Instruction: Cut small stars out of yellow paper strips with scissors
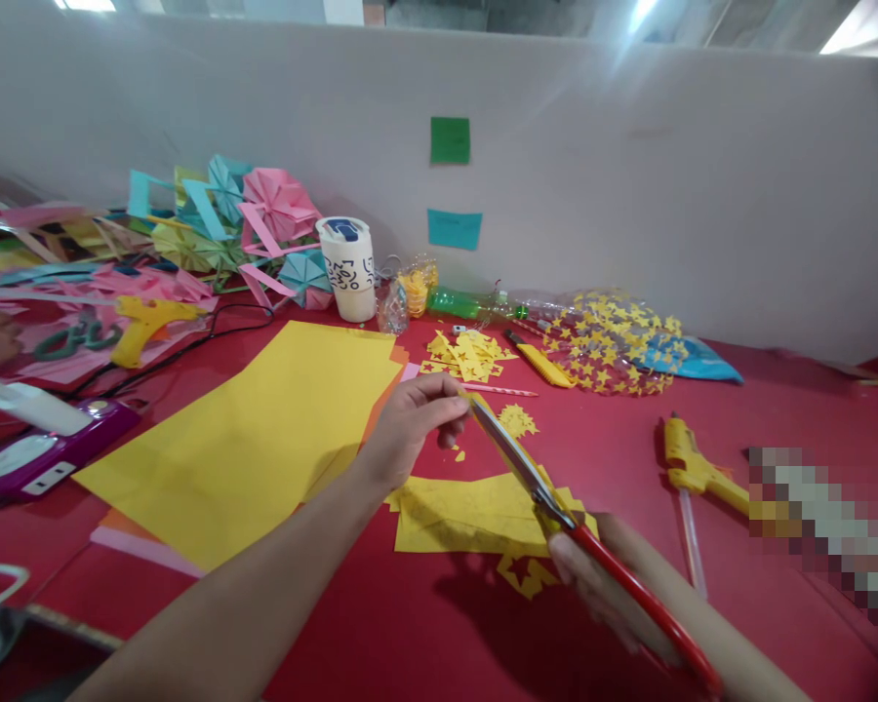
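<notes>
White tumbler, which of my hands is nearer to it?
Left. Your left hand is in front of the white tumbler, to its right; your right hand is farther right, closer to you.

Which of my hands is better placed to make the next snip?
Probably your right hand: it holds the red-handled scissors, while your left hand is at the other end, by the blade tips.

Craft workshop, by the look of it. Red tabletop (607,434) against a pale partition (592,195): scissors (604,558), glue gun (692,469), coloured paper sheets (263,429), folded-paper decorations (279,205).
</notes>
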The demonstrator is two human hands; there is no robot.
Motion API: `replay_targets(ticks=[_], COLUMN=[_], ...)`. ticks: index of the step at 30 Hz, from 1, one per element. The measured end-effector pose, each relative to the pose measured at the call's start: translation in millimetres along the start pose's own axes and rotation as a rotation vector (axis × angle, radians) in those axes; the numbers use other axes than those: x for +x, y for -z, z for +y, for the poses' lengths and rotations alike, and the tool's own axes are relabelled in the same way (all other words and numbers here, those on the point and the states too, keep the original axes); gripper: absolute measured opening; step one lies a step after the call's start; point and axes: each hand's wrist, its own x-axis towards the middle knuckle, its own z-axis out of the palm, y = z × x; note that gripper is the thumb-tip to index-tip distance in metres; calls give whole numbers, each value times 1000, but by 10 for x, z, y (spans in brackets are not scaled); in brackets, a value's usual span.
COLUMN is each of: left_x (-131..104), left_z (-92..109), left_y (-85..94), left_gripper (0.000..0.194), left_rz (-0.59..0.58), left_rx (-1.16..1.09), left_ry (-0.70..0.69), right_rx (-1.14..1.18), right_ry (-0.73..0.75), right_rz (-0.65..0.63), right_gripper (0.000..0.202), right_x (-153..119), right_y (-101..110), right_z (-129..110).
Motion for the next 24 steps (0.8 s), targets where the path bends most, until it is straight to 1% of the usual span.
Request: replay_targets(ticks=[3,8,13,19,24], left_x=[7,15,19,19,25], left_z=[11,30,33,29,23], left_y=[20,34,36,45,51], left_gripper=[7,7,10,9,9], left_rz=[-10,-25,-30,-23,-17], left_rx=[18,29,46,54,68], left_ry=[13,43,72,88,92], right_rx=[-28,-76,-44,-62,-77], right_ry=[-32,54,-18,-82,-105], right_rz=[19,42,1,36,7], right_gripper=[38,38,41,39,40], right_x=[3,26,7,7,16], right_y=[6,7,19,36,39], right_z=[-5,6,3,0,-16])
